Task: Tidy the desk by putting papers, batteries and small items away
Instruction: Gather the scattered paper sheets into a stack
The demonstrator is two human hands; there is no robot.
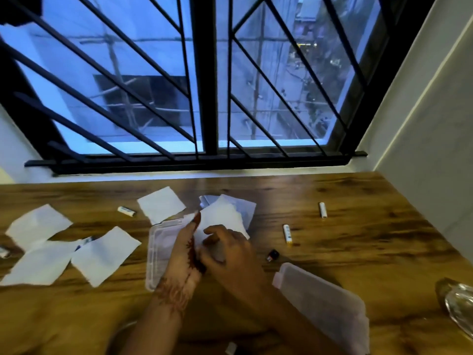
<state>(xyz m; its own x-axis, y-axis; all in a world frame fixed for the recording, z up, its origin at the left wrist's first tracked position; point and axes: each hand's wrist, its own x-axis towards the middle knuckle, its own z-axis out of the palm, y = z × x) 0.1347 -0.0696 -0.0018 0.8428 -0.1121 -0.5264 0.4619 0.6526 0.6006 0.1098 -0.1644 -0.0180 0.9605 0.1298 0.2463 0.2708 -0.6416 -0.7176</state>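
Observation:
A clear plastic box stands open at the middle of the wooden desk. Over it my left hand and my right hand both hold a stack of white papers, which tilts up and away from me. Its lid lies to the right by my right forearm. Loose white papers lie at the left and behind the box. Batteries lie at the back left and at the right.
A small dark bottle lies right of my right hand. A shiny glass object sits at the desk's right edge. A small white item lies at the near edge. A barred window rises behind the desk, a wall on the right.

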